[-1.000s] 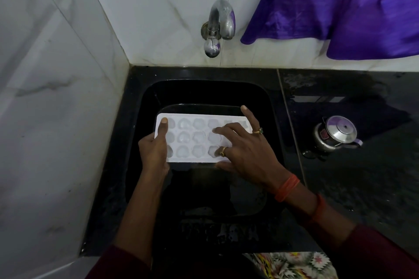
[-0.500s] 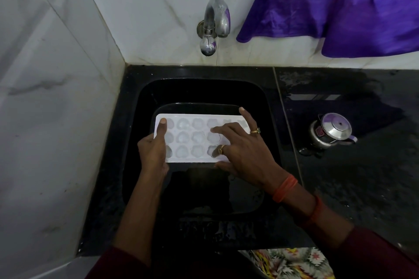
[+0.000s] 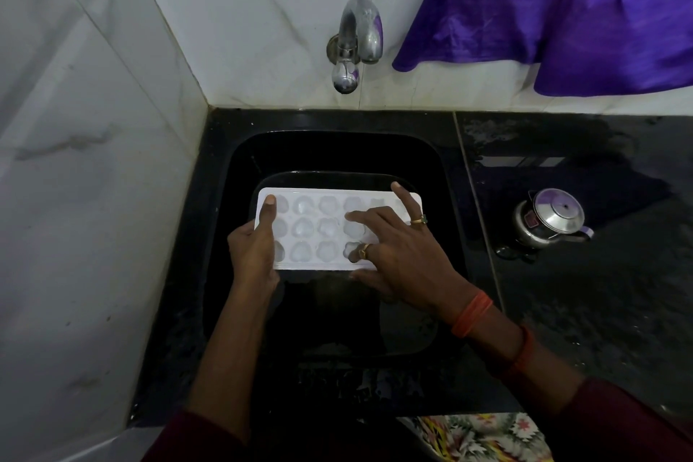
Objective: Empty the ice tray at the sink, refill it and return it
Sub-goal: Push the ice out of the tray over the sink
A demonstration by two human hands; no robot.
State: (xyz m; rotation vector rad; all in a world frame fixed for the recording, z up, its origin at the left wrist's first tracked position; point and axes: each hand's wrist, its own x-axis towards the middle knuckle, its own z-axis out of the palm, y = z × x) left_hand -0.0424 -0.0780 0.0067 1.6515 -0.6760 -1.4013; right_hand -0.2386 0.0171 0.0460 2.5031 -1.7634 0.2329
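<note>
A white ice tray (image 3: 326,229) with rounded cells is held level over the black sink (image 3: 337,146), below the steel tap (image 3: 356,37). My left hand (image 3: 253,251) grips the tray's left end, thumb lying along the top. My right hand (image 3: 401,259) is spread over the tray's right half. Its index finger reaches the far edge, its middle and ring fingertips press into cells, and its thumb lies at the near edge. The rightmost cells are hidden under that hand. No water runs from the tap.
A small steel pot with a lid (image 3: 551,223) stands on the wet black counter (image 3: 600,311) right of the sink. Purple cloth (image 3: 562,11) hangs over the back wall. White marble wall (image 3: 93,199) closes the left side.
The tray and both hands stay in nearly the same place. My right fingertips have shifted slightly over the cells.
</note>
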